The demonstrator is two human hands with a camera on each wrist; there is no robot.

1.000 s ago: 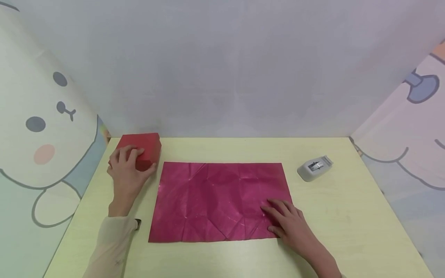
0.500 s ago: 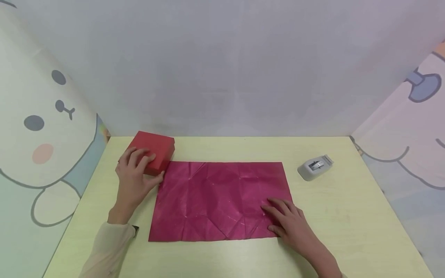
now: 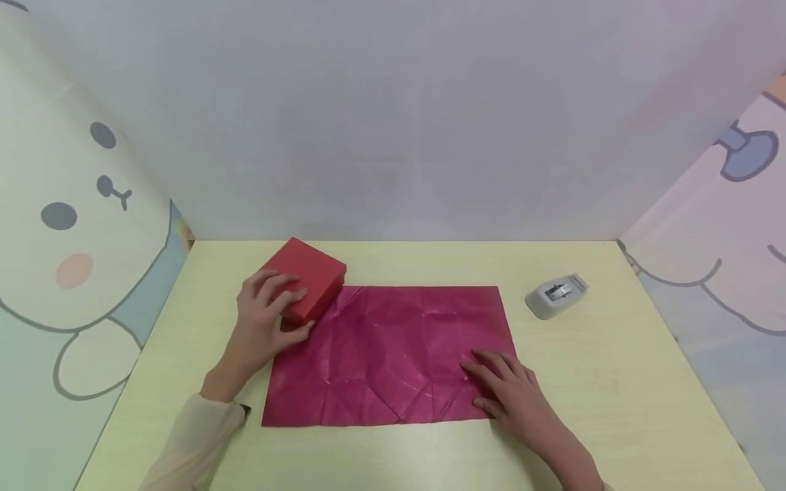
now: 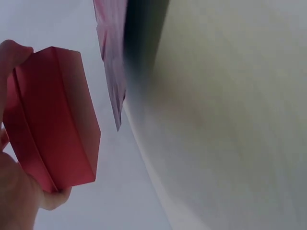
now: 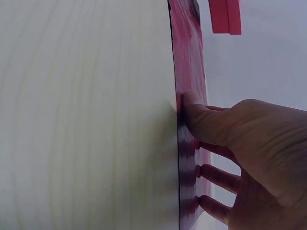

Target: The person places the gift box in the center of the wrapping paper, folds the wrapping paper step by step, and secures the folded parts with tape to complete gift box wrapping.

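My left hand (image 3: 262,327) grips a red lidded box (image 3: 314,273) from the near left side, thumb on one side and fingers over the top. In the left wrist view the box (image 4: 55,120) is raised off the table, its lid seam showing. It overlaps the upper left corner of a creased magenta sheet of shiny wrapping paper (image 3: 393,354) in the head view. My right hand (image 3: 522,406) rests on the sheet's lower right part. The right wrist view shows that hand's fingertips (image 5: 204,201) touching the paper, with nothing in its grasp.
A grey tape dispenser (image 3: 555,295) stands on the pale wooden table (image 3: 614,382), right of the paper. A grey backdrop (image 3: 405,136) rises behind the table's far edge. Panels with cartoon animals (image 3: 74,259) flank both sides.
My left hand has carried the red box from the table's far left to the right, over the paper's corner, turning it clockwise. The right hand and paper have stayed put.
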